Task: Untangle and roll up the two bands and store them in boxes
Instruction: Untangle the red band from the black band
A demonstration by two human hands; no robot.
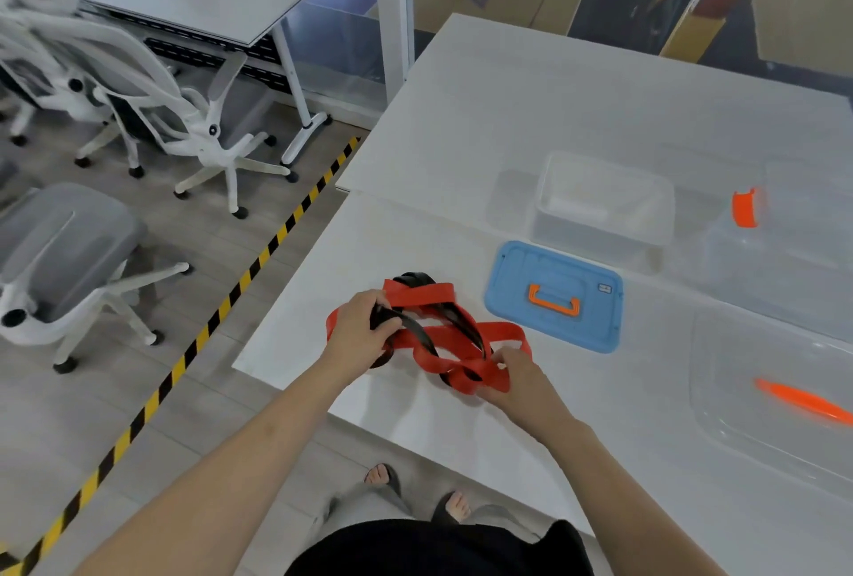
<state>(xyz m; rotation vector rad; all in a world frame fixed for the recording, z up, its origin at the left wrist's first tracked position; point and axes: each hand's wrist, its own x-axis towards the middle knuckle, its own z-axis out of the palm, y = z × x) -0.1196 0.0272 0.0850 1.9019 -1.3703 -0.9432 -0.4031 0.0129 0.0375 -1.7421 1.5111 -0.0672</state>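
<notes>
Progress: early. The red band (pixel 417 291) and black band (pixel 464 321) lie knotted together on the table (pixel 507 114) near its left front edge. Nothing is rolled or stored.

Left hand (pixel 360 326): fingers curled round strands of both bands. Right hand (pixel 512 372): pinches a red loop.

The tangle's long axis runs hand to hand, left to right, slanting nearer the person at the right.

Open box (pixel 600 243) and blue lid (pixel 521 271) stand just beyond. Left to do: separating, rolling, boxing.

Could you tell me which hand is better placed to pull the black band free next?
Probably the left hand: it grips the flat black rubber band inside the tangle, while the right hand pinches the flat red rubber band.
</notes>
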